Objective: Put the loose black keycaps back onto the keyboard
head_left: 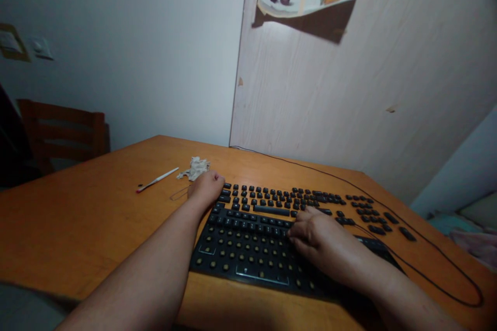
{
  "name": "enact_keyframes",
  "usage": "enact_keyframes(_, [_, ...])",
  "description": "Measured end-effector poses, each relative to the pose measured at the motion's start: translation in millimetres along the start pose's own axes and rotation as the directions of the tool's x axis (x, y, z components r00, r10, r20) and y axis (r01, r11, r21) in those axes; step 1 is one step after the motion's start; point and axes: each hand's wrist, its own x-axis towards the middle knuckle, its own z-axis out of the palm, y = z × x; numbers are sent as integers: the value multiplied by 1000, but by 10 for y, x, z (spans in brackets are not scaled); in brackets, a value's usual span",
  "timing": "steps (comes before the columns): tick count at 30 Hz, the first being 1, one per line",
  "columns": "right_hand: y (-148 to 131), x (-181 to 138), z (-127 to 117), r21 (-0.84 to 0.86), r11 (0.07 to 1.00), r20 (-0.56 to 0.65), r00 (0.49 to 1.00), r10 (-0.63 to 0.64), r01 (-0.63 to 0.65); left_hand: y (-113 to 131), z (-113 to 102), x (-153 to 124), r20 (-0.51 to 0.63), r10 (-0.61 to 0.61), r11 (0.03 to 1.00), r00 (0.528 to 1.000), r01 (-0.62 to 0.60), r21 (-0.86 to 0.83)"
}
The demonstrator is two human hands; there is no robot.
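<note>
A black keyboard [248,256] lies near the table's front edge. Its upper rows carry keycaps, while lower rows show bare key stems. My right hand [316,232] rests over the keyboard, its fingers bent together at the right end of a capped row; whatever is under the fingertips is hidden. Beyond the keyboard, loose black keycaps [274,196] are laid out in rows, with a long space bar [272,211] among them. My left hand [206,186] is closed beside the leftmost loose keycaps, near a crumpled grey cloth [197,168]. I cannot make out what its fingers hold.
A white-handled brush [159,180] and a thin bent wire [179,194] lie to the left on the wooden table [97,207]. The black cable [419,214] loops along the right. A wooden chair [66,126] stands at the far left, and a wall closes the back.
</note>
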Motion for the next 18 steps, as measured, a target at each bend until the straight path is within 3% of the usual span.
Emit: enact_keyframes(18, [64,28,-23,72,997,-17,1000,18,-17,30,-33,-29,10,25,1000,1000,-25,-5])
